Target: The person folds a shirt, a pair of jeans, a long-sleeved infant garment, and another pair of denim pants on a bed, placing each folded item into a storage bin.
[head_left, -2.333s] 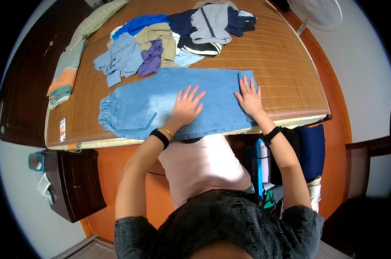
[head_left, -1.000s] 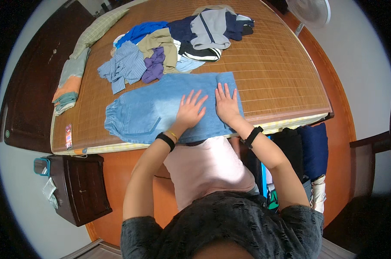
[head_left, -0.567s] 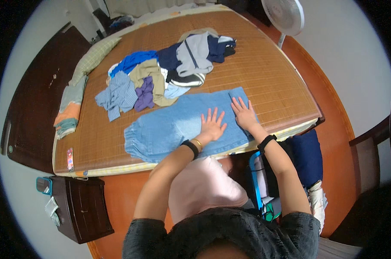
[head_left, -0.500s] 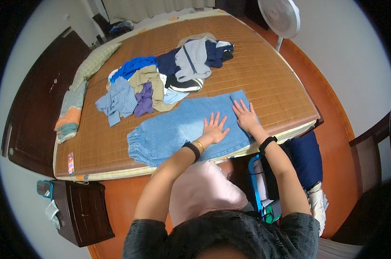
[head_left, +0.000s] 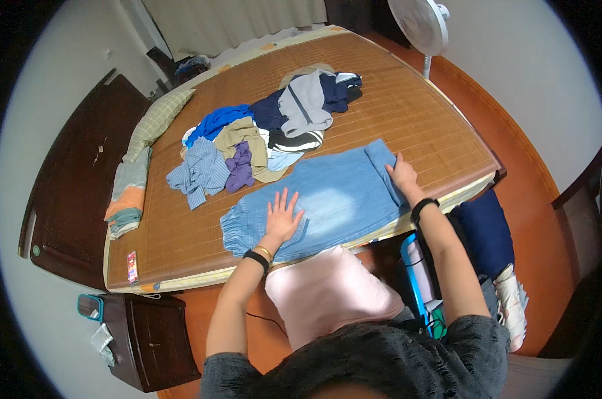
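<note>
A pair of light blue jeans (head_left: 341, 206) lies folded lengthwise along the bed's near edge, its gathered elastic waist to the left and its hem to the right. My left hand (head_left: 282, 221) rests flat on the denim near the waist, fingers spread. At the opposite end, my right hand (head_left: 403, 177) is closed on the hem's outer edge, thumb on the cloth; some of its fingers are hidden. Beyond the jeans sits a heap of loose clothes, including a blue striped shirt (head_left: 200, 169), a purple garment (head_left: 240, 166), khaki clothing (head_left: 258, 159) and a grey garment (head_left: 305, 106).
A woven mat (head_left: 420, 126) covers the bed. Folded bedding (head_left: 129, 193) and a pillow (head_left: 158, 120) lie along its left side. A dark nightstand (head_left: 151, 336) stands at lower left, a white fan (head_left: 419, 26) at far right. An open suitcase (head_left: 417, 272) is below my right arm.
My left hand has slid left across the jeans toward the waist. My right hand has shifted from lying flat near the hem to its outer edge. The view has shifted slightly.
</note>
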The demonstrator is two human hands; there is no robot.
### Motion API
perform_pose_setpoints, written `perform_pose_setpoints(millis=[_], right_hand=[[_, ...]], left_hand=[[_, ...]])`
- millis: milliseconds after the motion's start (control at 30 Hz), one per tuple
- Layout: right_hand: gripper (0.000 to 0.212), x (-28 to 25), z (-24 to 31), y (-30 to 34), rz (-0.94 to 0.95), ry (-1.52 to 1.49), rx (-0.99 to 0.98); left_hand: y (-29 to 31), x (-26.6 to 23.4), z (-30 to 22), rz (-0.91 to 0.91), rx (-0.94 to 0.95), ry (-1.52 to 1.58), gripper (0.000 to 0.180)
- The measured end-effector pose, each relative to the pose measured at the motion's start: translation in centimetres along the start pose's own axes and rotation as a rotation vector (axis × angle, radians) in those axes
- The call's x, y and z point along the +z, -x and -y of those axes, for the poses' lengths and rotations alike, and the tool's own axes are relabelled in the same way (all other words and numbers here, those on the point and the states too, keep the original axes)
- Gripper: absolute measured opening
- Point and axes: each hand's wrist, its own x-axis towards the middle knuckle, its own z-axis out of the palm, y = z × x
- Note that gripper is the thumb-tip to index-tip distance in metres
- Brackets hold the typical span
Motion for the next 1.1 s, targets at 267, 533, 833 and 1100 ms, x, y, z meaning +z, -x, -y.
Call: perform_pose_setpoints(millis=[267, 533, 833, 1100], right_hand=[[0.054, -1.4, 5.4, 0.7, 0.006, 0.229, -0.246], [0.070, -1.2, 8.1, 5.4, 0.186, 0.099, -0.495], [0.073, 1.6, 7.9, 7.9, 0.163, 0.159, -0.501], [0.070, 3.7, 6.4, 6.6, -0.052, -0.171, -0.330]], left_hand=[[0.1, 1.0, 0.5, -0.045, 0.037, -0.014, 0.056], [0.5, 0.6, 0.5, -0.024, 0.022, 0.021, 0.056], [0.6, 1.0, 0.5, -0.082, 0.049, -0.029, 0.053], [0.2, 0.4, 0.5, -0.074, 0.046, -0.023, 0.054]])
